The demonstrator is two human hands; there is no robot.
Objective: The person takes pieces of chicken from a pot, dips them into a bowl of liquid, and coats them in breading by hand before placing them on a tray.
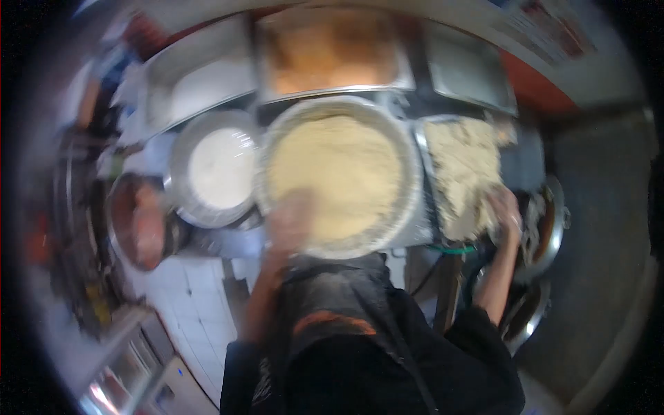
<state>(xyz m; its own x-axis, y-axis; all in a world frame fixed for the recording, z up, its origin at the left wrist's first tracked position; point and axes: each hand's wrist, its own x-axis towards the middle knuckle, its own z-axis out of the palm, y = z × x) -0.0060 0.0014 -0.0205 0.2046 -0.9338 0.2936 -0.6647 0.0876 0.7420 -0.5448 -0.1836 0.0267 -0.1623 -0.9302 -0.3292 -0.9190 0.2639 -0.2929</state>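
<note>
A large round bowl (411, 173) full of pale yellow flour-like powder stands in front of me. My left hand (293, 220) is over its lower left edge, smeared by motion, so its fingers cannot be made out. On the right, my right hand (503, 211) touches the lower right side of a pale, lumpy coated mass (462, 162) on a tray; its fingers are blurred. Left of the large bowl is a metal bowl (181, 181) with white liquid (223, 168).
Along the back stand a metal tray with white contents (211, 86), a tray of orange-brown food (332, 55) and another metal tray (470, 69). A pot with pinkish pieces (148, 225) is at the left. Round metal pots (555, 221) stand at the right.
</note>
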